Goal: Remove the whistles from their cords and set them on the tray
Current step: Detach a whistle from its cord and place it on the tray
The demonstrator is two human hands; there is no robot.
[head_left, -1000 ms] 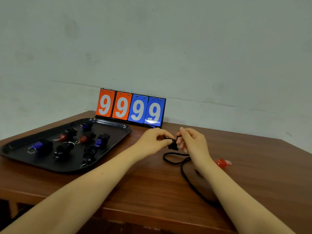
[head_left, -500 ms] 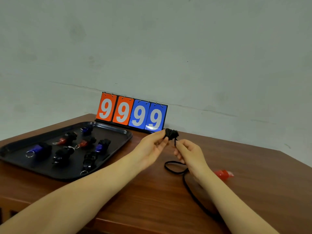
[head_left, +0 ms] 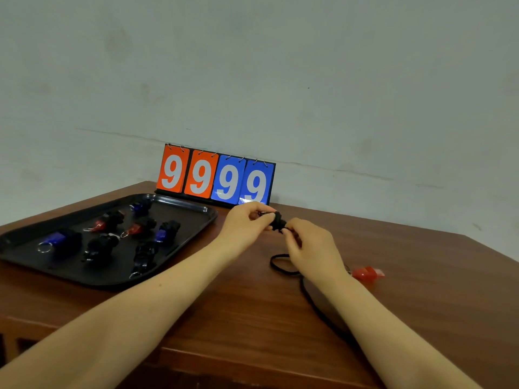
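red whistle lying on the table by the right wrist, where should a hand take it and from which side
Judging by its pose, take the red whistle across its rounded red body, coming down from above with the right hand, which is nearest. It lies flat on the bare table, apart from the tray, so a top pinch looks unobstructed. Its pale tip points right; a grip there looks less secure.

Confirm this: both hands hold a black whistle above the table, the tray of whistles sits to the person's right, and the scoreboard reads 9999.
One thing is wrong: the tray sits to the person's left, as the head view shows. Both hands, left hand and right hand, do hold the black whistle; the scoreboard reads 9999.
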